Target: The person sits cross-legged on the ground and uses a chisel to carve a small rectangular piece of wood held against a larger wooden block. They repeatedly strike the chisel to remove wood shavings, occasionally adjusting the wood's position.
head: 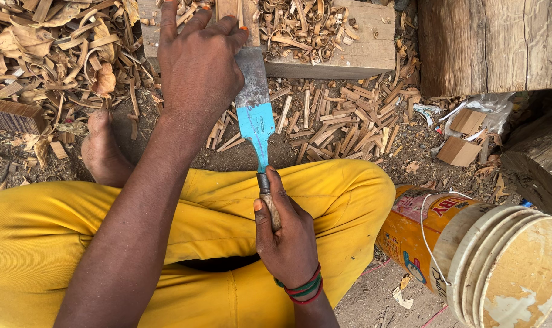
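While the person sits cross-legged in yellow trousers (215, 212), the right hand (288, 240) grips a broad chisel (256, 115) by its wooden handle and the left hand (200, 70), fingers half-curled, steadies its blade against a wooden block (361, 51) amid wood shavings (342, 121).

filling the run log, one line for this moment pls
right hand: grips chisel handle | left hand: pressed on blade by wood block | wood chips on ground

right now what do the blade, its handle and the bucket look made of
Blade: metal, likely steel, dull grey with worn blue paint on the lower half. Handle: brown wood by its look, with a dark ring at the neck, mostly hidden in the right hand. Bucket: seemingly plastic, glossy orange with a pale, stained rim and wire bail.
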